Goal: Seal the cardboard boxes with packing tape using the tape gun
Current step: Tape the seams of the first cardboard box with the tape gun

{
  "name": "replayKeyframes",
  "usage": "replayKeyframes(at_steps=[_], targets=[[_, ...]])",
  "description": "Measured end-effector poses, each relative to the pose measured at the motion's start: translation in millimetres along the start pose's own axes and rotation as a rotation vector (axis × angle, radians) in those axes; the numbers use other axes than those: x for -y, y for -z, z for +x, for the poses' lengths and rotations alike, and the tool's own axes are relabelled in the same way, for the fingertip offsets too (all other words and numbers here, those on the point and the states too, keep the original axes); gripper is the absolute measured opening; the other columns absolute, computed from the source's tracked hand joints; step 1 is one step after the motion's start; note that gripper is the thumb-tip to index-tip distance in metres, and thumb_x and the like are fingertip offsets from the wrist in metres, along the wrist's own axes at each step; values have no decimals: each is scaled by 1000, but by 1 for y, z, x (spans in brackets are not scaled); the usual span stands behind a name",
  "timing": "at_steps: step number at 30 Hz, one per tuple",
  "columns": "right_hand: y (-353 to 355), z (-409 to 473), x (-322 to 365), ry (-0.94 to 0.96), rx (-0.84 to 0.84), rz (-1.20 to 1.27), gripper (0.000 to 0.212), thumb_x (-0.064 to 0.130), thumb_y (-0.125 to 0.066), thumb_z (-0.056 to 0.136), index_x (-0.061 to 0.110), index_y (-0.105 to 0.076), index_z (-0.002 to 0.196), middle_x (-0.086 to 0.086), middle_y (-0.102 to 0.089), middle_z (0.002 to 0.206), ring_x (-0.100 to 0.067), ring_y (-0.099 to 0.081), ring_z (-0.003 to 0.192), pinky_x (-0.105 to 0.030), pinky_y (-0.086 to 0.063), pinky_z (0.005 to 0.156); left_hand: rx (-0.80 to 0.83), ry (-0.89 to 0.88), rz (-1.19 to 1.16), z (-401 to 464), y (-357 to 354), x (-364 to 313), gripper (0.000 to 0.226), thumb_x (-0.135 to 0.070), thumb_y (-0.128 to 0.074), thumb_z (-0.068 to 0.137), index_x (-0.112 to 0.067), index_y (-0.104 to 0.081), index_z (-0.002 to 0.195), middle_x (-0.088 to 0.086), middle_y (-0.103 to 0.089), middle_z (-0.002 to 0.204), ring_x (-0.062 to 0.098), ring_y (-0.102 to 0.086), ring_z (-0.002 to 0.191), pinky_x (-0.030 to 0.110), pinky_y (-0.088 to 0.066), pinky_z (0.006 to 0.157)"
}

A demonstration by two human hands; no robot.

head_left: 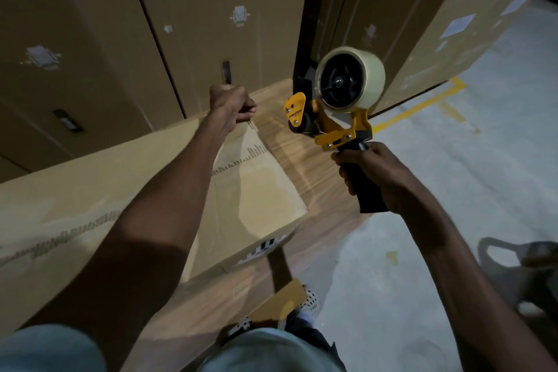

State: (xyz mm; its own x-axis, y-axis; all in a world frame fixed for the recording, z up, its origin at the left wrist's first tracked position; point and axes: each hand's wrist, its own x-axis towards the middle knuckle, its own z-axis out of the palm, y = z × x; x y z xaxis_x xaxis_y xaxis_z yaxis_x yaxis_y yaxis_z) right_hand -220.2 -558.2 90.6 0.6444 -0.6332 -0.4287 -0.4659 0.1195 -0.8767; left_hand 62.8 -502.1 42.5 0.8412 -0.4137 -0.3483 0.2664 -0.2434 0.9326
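Left hand's [232, 104] fingertips hidden, curled.

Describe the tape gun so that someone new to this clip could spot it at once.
Start from the long cardboard box lying on the wood-grain surface. Just right of its far end, the right hand grips a black handle: that is the tape gun. Its yellow frame and pale tape roll stand out from the brown cartons.
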Motion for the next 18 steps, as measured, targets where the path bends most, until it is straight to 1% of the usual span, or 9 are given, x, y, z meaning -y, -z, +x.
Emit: replayKeyframes(at_steps=[3,4,5,7,9,12,14,15,18], targets=[[-5,-3,-4,8,-18,-5,8,12,-61,97,4,-61,94,-8,-58,68,-17,-54,55,-27,-45,49,-56,-35,77,18,17,5,15,13,-61,80,-2,-63,83,21,-69,75,16,-63,45,25,-53,42],[-6,-3,-6,6,-15,-8,9,11,-61,97,3,-61,94,-8,-58,67,-17,-53,54,-27,-45,49,-59,-44,89,24,22,5,15,12,-63,80,-3,-63,82,23,-70,77,16,-63,45,24,-50,41],[-9,-4,-9,3,-14,-11,9,11,-61,97,3,-61,92,-8,-58,66,-17,-53,54,-28,-45,49,-54,-65,101,28,27,6,19,11,-64,81,-7,-59,77,22,-69,76,17,-64,48,24,-50,42],[-15,-4,-13,8,-14,-16,9,10,-61,97,5,-61,90,-6,-58,64,-17,-53,52,-27,-46,48,-50,-123,120,35,31,6,36,11,-67,81,-16,-49,67,16,-63,72,21,-66,56,28,-55,51],[-24,-1,-17,22,-18,-19,9,10,-61,97,6,-61,89,-6,-58,63,-15,-54,52,-26,-46,48,-51,-184,153,39,33,7,43,12,-69,79,-19,-44,64,9,-55,67,22,-63,63,34,-55,60],[-34,6,-21,44,-24,-28,9,12,-61,97,6,-61,89,-6,-59,65,-14,-54,53,-24,-46,48,-58,-241,236,46,39,14,43,6,-74,76,-21,-44,64,1,-50,63,16,-56,65,30,-47,62],[-39,9,-23,61,-25,-41,11,12,-60,97,8,-60,86,-5,-58,64,-14,-53,53,-24,-46,49,-72,-257,268,51,42,21,42,-1,-78,75,-23,-45,64,-4,-50,63,12,-50,60,24,-43,64],[-41,10,-24,70,-26,-48,12,12,-60,97,9,-59,85,-5,-57,64,-13,-53,52,-25,-46,49,-81,-262,274,53,43,24,42,-4,-80,75,-24,-45,63,-6,-50,62,10,-48,58,24,-42,63],[-46,14,-28,93,-36,-66,12,11,-59,98,10,-59,85,-6,-56,65,-13,-53,54,-27,-46,52,-80,-257,253,59,44,31,41,-9,-83,74,-24,-47,62,-8,-54,61,12,-51,61,26,-45,67]])
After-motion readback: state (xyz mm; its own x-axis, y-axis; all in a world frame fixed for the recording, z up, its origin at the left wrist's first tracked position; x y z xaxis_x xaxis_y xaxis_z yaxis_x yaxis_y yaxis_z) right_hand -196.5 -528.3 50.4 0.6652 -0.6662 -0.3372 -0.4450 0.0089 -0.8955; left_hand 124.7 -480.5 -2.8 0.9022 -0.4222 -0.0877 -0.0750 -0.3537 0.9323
